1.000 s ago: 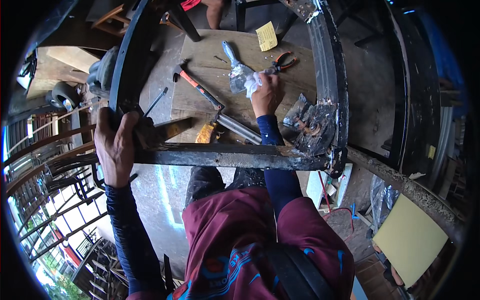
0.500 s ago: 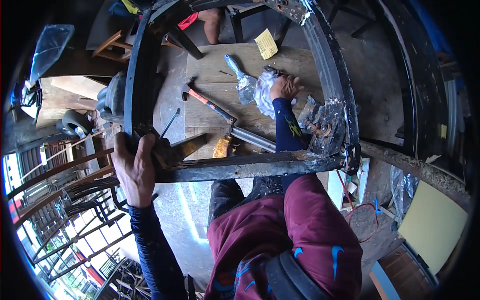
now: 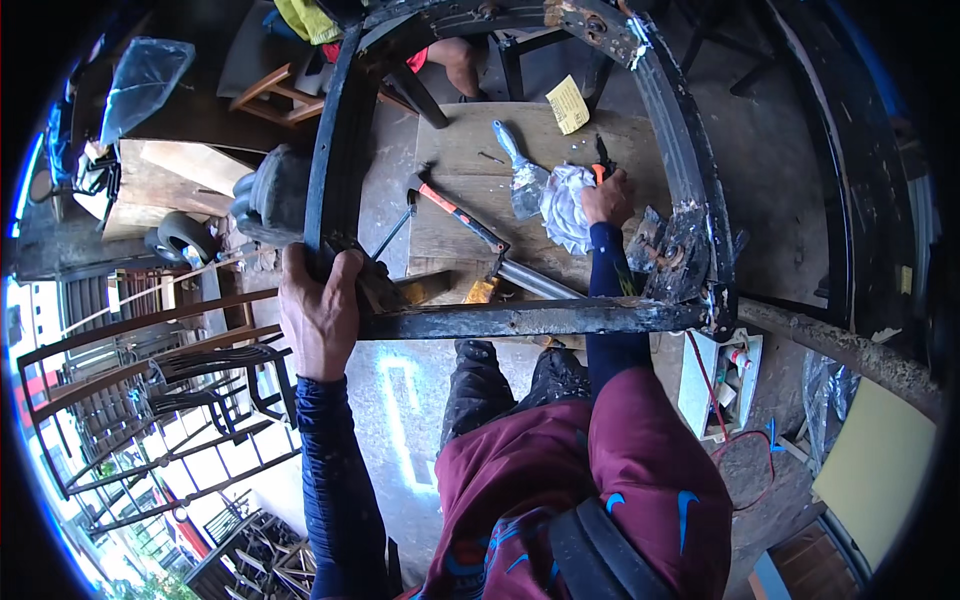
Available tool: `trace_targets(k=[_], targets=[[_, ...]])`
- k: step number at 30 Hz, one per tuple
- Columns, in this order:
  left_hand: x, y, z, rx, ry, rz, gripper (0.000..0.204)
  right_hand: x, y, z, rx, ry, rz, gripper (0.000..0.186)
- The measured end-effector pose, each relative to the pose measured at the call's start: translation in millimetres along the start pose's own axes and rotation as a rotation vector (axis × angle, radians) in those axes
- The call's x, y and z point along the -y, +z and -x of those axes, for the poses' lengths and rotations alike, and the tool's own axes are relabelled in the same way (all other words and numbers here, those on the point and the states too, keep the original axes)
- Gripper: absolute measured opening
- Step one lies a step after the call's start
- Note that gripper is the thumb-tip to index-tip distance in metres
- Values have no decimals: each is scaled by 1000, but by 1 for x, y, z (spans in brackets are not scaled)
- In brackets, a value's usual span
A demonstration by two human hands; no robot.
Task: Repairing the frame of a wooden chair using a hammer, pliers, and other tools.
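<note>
My left hand (image 3: 320,308) is closed around the near left corner of a worn black wooden frame (image 3: 520,318), perhaps from a chair. Reaching through the opening, my right hand (image 3: 607,198) is closed on an orange-handled tool with a dark tip (image 3: 603,160), which looks like pliers; the fingers hide much of it. A crumpled white rag (image 3: 567,210) lies against that hand. Beside the rag is a blue-handled putty knife (image 3: 518,172). A hammer (image 3: 455,212) with an orange and black handle rests on the wooden board (image 3: 460,145) below the frame.
A yellow paper sheet (image 3: 568,105) lies at the board's far edge. A thin dark rod (image 3: 393,233) leans near the hammer. Tires (image 3: 187,238) stand at left, metal racks (image 3: 180,430) lower left. A white box (image 3: 722,385) and red cord (image 3: 745,500) are at right. Another person's leg (image 3: 455,65) shows beyond.
The view has shifted, so the scene sits farther right. My right hand has moved off the rag's top to its right side, and the orange handle now shows. My left hand keeps its grip.
</note>
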State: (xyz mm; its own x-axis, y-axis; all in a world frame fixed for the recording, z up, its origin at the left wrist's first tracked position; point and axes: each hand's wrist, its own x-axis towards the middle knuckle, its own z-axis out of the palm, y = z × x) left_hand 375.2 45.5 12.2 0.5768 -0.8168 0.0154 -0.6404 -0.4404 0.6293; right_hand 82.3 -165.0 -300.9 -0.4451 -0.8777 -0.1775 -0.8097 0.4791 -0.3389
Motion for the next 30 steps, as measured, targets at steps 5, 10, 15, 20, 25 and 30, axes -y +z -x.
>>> trace_targets(k=[5, 10, 15, 20, 25, 30], targets=[[6, 1, -1, -26, 30, -33, 45, 10, -24, 42, 252, -385, -830, 46], [12, 1, -3, 19, 39, 33, 48, 12, -31, 65, 834, -500, -478, 42], [12, 2, -4, 8, 17, 49, 49, -31, -51, 79, 1249, 136, -1167, 43], [10, 1, -2, 9, -22, -2, 49, -31, -78, 109, 1209, -118, -1377, 46], [7, 2, 0, 2, 22, 77, 43, 54, -70, 136, 777, -896, -1352, 47], [-2, 2, 3, 26, 40, 76, 35, 125, -74, 142, 615, -1206, -1283, 54]])
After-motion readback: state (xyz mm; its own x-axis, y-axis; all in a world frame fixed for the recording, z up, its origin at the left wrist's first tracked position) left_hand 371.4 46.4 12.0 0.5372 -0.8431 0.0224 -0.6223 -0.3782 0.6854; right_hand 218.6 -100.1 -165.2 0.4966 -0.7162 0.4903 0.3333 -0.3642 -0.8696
